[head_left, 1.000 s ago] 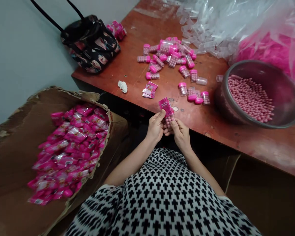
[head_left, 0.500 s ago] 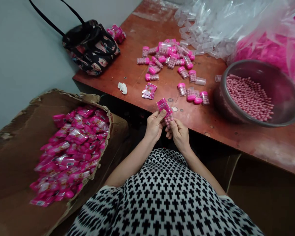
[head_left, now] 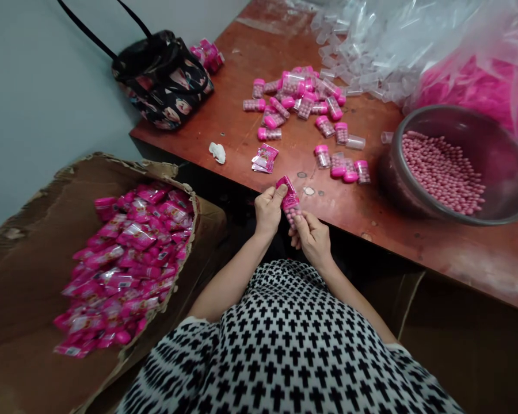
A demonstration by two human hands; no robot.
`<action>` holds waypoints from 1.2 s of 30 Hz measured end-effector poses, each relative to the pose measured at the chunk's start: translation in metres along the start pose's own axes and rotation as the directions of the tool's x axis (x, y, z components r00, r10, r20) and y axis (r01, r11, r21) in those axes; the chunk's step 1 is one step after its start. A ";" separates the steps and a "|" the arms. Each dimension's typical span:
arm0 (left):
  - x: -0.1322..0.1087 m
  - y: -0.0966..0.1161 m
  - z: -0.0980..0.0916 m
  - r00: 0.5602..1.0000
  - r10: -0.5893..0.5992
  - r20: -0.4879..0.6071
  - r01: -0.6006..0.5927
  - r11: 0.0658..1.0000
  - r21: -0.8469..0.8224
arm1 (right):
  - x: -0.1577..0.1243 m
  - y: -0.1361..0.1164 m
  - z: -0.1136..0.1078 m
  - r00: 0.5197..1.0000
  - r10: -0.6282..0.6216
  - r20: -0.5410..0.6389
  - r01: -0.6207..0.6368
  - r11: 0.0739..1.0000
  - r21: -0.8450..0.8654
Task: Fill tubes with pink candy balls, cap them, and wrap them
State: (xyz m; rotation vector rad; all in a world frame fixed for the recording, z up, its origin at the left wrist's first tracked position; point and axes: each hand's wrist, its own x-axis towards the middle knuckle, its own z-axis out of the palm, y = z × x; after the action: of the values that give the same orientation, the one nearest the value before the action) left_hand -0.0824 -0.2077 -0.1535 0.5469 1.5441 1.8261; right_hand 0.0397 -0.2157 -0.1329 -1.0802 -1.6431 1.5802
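Observation:
Just off the table's front edge, my left hand [head_left: 268, 210] pinches a pink printed packet [head_left: 286, 187] between thumb and fingers. My right hand [head_left: 313, 234] grips a small clear bottle of pink candy balls [head_left: 292, 214]. The bottle's upper end meets the packet; whether it sits inside cannot be made out. On the table beyond my hands lies a small stack of flat pink packets [head_left: 265, 158]. Several filled bottles with pink caps [head_left: 323, 156] lie to the right of it, and a larger heap of them [head_left: 293, 95] is farther back.
A grey bowl of pink balls [head_left: 457, 167] stands on the wooden table [head_left: 414, 247] at right. Behind are clear empty tubes [head_left: 362, 69] and a bag of pink pieces [head_left: 479, 86]. A cardboard box [head_left: 26, 241] with filled packets [head_left: 125, 270] is at left, below a flowered handbag [head_left: 168, 86].
My left hand has shifted its hold up the packet, its thumb now nearer the top. The packet looks more bent. My right hand keeps the bottle, and the view has moved slightly.

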 end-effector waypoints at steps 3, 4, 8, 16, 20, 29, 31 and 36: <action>0.000 0.004 0.003 0.997 -0.075 0.024 0.077 0.991 -0.107 | 0.000 0.001 0.000 1.000 -0.013 -0.009 0.013 1.000 -0.017; -0.001 0.006 0.004 0.992 -0.116 0.040 0.121 0.982 -0.149 | 0.000 0.001 0.000 1.000 -0.016 -0.011 0.016 1.000 -0.016; -0.005 0.011 0.007 0.948 -0.295 0.121 0.318 0.905 -0.283 | 0.001 0.001 -0.001 1.000 -0.005 -0.018 0.005 1.000 0.014; -0.027 0.018 0.010 0.885 -0.389 0.256 0.459 0.821 -0.339 | 0.003 0.001 -0.002 0.999 -0.003 -0.049 0.004 1.000 0.017; -0.031 0.017 0.013 0.879 -0.393 0.269 0.468 0.819 -0.333 | 0.002 0.003 -0.003 0.998 -0.014 -0.067 0.013 1.000 -0.017; -0.037 0.012 0.012 0.867 -0.382 0.319 0.478 0.820 -0.316 | 0.000 0.008 -0.006 0.996 0.068 -0.060 -0.061 0.992 0.108; -0.040 0.014 0.011 0.864 -0.387 0.322 0.479 0.827 -0.293 | 0.000 0.007 -0.005 0.994 0.105 -0.040 -0.096 0.978 0.186; -0.039 0.020 0.012 0.873 -0.378 0.310 0.455 0.859 -0.234 | -0.001 0.006 -0.004 0.992 -0.041 -0.122 0.029 0.995 -0.094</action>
State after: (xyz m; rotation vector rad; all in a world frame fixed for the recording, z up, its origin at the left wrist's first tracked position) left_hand -0.0519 -0.2295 -0.1272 0.2562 1.0809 1.5389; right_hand 0.0448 -0.2146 -0.1379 -1.1664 -1.6557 1.3982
